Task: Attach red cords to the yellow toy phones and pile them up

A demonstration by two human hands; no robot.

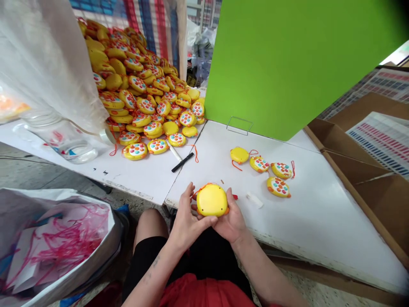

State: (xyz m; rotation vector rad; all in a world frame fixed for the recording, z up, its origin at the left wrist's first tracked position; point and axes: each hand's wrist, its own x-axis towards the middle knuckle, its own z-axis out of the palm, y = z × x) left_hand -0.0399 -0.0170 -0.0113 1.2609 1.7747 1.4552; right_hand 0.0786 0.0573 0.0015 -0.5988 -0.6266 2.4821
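Between both hands is a yellow plastic toy (212, 200), its smooth yellow side facing up, with small dark holes near its lower edge and an orange cord at its upper left. My left hand (188, 215) grips its left side, the thumb along the lower edge. Cupped under and around the right side is my right hand (233, 219). Beyond them on the white table (306, 213) lie several like toys; one yellow toy (239, 155) shows its plain side, while another (278, 187) shows coloured buttons. A small red thing by my right fingers is mostly hidden.
A big heap of the same toys (137, 81) fills the back left. A black pen-like stick (182, 162) lies before it. A clear jar (64, 136) stands left, above a sack of pink cords (70, 238). A green board (287, 64) rises behind; a divided cardboard box (358, 162) stands right.
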